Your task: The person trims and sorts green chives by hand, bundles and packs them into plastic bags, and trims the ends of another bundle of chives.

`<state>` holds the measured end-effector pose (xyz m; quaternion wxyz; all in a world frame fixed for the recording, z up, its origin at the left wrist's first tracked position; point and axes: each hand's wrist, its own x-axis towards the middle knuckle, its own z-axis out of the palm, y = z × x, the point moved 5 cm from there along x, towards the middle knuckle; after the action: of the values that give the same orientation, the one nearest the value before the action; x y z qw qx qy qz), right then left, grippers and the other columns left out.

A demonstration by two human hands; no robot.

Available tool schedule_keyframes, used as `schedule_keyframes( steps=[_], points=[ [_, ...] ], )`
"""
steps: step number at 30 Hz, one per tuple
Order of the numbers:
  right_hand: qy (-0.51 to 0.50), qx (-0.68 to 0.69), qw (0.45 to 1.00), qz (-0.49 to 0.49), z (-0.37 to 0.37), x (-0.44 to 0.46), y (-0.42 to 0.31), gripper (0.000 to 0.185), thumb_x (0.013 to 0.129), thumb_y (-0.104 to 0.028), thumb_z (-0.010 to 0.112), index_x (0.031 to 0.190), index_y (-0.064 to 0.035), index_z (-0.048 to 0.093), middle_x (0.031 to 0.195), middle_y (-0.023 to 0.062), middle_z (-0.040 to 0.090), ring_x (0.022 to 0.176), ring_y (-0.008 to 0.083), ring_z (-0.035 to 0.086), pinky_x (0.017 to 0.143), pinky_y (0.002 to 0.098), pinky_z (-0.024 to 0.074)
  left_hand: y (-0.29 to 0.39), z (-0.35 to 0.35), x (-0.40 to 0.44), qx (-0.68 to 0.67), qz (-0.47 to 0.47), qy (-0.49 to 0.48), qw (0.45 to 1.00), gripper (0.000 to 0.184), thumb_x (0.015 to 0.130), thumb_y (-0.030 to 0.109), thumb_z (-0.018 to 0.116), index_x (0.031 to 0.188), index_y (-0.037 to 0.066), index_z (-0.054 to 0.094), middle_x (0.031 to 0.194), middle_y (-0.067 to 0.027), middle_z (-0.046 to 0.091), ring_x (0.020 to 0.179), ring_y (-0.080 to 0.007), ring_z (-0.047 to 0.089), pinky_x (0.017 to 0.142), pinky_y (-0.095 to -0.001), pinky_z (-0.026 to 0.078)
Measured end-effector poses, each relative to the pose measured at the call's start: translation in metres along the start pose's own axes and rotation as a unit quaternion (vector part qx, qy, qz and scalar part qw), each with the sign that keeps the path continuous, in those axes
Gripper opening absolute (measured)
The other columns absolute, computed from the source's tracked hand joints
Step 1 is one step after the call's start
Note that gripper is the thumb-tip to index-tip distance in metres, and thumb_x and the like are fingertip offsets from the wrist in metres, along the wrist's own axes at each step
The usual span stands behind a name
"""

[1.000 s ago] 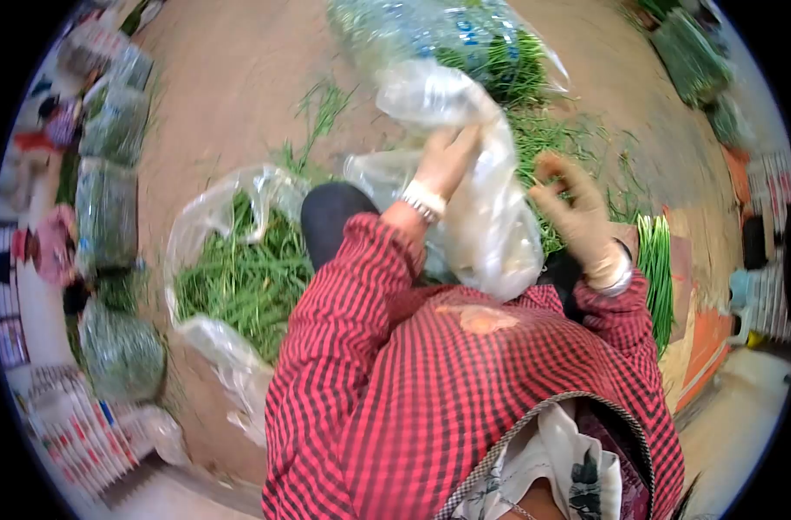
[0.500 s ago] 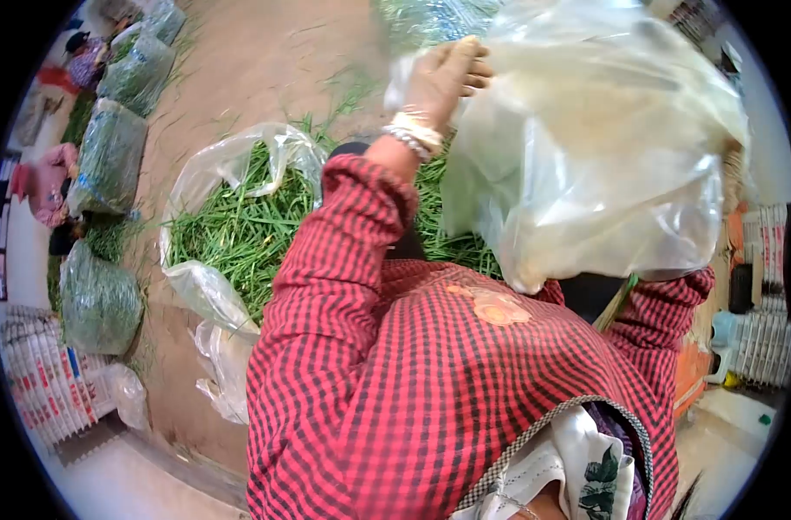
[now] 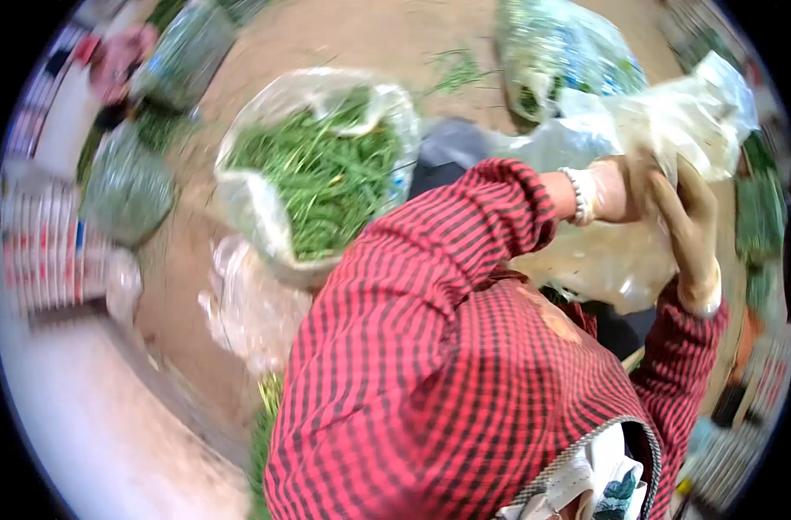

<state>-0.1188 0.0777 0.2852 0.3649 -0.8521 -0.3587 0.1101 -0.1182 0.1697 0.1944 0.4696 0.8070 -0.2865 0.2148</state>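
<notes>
My left hand (image 3: 618,188), with a beaded bracelet at its wrist, reaches across my body and is closed on a clear plastic bag (image 3: 577,139). Close against it, my right hand (image 3: 692,217) in a pale glove pinches the same bag; the fingertips of both are partly blurred. Part of the plastic sticks up beyond my hands at the upper right, and more hangs below them over my lap. To my left stands an open clear bag (image 3: 239,186) full of long, thin green stalks (image 3: 326,173).
Crumpled plastic (image 3: 257,303) lies on the floor beside the open bag. A filled bag (image 3: 577,43) stands ahead. Farther left are wrapped green bundles (image 3: 129,186), stacked white crates (image 3: 45,256) and a person in pink (image 3: 120,61). Loose stalks (image 3: 456,71) litter the floor.
My left hand has swung right and down to meet my right hand. The spread-out bag is now bunched between them, and my right hand has come into sight. My view has turned.
</notes>
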Motion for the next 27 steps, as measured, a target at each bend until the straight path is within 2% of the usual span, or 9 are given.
schedule_keyframes(
  steps=[1, 3, 8, 13, 14, 17, 21, 24, 27],
  points=[
    [-0.002, 0.016, 1.0, 0.025, -0.006, -0.005, -0.006, 0.037, 0.095, -0.014, 0.053, 0.126, 0.0052, 0.052, 0.12, 0.01, 0.058, 0.106, 0.0161, 0.055, 0.094, 0.0261, 0.0409, -0.001, -0.012, 0.001, -0.025, -0.075, -0.018, 0.997, 0.047, 0.083, 0.031, 0.056, 0.121, 0.003, 0.054, 0.118, -0.0178, 0.059, 0.111, -0.0301, 0.056, 0.096, -0.0369, 0.042],
    [0.081, 0.146, 0.985, -0.044, -0.004, -0.008, -0.03, 0.033, 0.095, -0.012, 0.051, 0.124, 0.0035, 0.054, 0.117, 0.0121, 0.061, 0.103, 0.0185, 0.059, 0.091, 0.0292, 0.0443, -0.055, -0.022, -0.018, 0.046, -0.061, 0.112, 0.991, 0.036, 0.084, 0.027, 0.054, 0.111, 0.004, 0.061, 0.109, -0.0183, 0.062, 0.103, -0.0302, 0.059, 0.09, -0.0375, 0.046],
    [-0.009, 0.163, 0.984, 0.069, 0.006, -0.012, 0.034, 0.029, 0.096, -0.018, 0.052, 0.118, 0.0001, 0.06, 0.1, 0.0074, 0.066, 0.088, 0.014, 0.062, 0.08, 0.0274, 0.049, -0.038, -0.245, -0.141, 0.316, -0.247, 0.218, 0.89, 0.034, 0.088, 0.022, 0.052, 0.114, 0.002, 0.058, 0.109, -0.0156, 0.062, 0.102, -0.0273, 0.059, 0.09, -0.036, 0.047],
    [-0.134, 0.208, 0.96, 0.13, 0.038, -0.007, 0.062, 0.031, 0.096, -0.019, 0.053, 0.119, 0.0016, 0.057, 0.096, 0.0061, 0.065, 0.085, 0.0107, 0.061, 0.076, 0.0233, 0.0479, 0.048, -0.412, -0.315, 0.593, -0.473, 0.176, 0.628, 0.031, 0.092, 0.016, 0.05, 0.118, -0.001, 0.055, 0.109, -0.0129, 0.062, 0.101, -0.0243, 0.059, 0.089, -0.0345, 0.048],
    [-0.127, 0.205, 0.961, 0.137, 0.044, -0.003, 0.065, 0.033, 0.096, -0.021, 0.053, 0.119, 0.0021, 0.056, 0.096, 0.006, 0.065, 0.084, 0.0102, 0.061, 0.076, 0.0228, 0.0476, 0.046, -0.432, -0.363, 0.777, -0.449, -0.108, 0.427, 0.033, 0.093, 0.019, 0.049, 0.119, -0.002, 0.054, 0.116, -0.0115, 0.06, 0.106, -0.0227, 0.056, 0.091, -0.0368, 0.048],
    [-0.138, 0.224, 0.957, 0.123, 0.058, 0.007, 0.074, 0.032, 0.096, -0.021, 0.053, 0.119, 0.0019, 0.056, 0.096, 0.0049, 0.065, 0.084, 0.0096, 0.06, 0.076, 0.0222, 0.0473, 0.11, -0.417, -0.452, 0.637, -0.654, 0.034, 0.407, 0.038, 0.093, 0.024, 0.048, 0.123, 0.0, 0.05, 0.12, -0.0118, 0.056, 0.11, -0.0232, 0.053, 0.094, -0.0379, 0.045],
    [-0.155, 0.25, 0.947, 0.129, 0.072, 0.005, 0.083, 0.033, 0.095, -0.022, 0.055, 0.117, 0.0026, 0.056, 0.092, 0.0031, 0.064, 0.08, 0.0082, 0.059, 0.073, 0.0214, 0.047, 0.145, -0.333, -0.55, 0.501, -0.787, 0.128, 0.337, 0.044, 0.093, 0.03, 0.046, 0.128, 0.002, 0.045, 0.126, -0.0123, 0.051, 0.115, -0.0239, 0.049, 0.098, -0.0392, 0.041],
    [-0.155, 0.246, 0.945, 0.15, 0.076, 0.003, 0.098, 0.031, 0.096, -0.019, 0.053, 0.116, 0.0039, 0.056, 0.091, 0.0046, 0.064, 0.079, 0.009, 0.059, 0.073, 0.0226, 0.0473, 0.144, -0.253, -0.613, 0.335, -0.824, 0.314, 0.332, 0.049, 0.093, 0.034, 0.045, 0.132, 0.004, 0.041, 0.131, -0.0127, 0.047, 0.119, -0.0245, 0.046, 0.101, -0.0403, 0.037],
    [-0.133, 0.217, 0.946, 0.2, 0.063, -0.012, 0.111, 0.031, 0.096, -0.019, 0.051, 0.116, 0.0047, 0.056, 0.092, 0.005, 0.064, 0.081, 0.0095, 0.058, 0.074, 0.0236, 0.0469, 0.107, -0.188, -0.639, 0.118, -0.734, 0.581, 0.33, 0.054, 0.094, 0.039, 0.043, 0.136, 0.006, 0.037, 0.135, -0.0131, 0.043, 0.123, -0.025, 0.042, 0.104, -0.0413, 0.034]
  ],
)
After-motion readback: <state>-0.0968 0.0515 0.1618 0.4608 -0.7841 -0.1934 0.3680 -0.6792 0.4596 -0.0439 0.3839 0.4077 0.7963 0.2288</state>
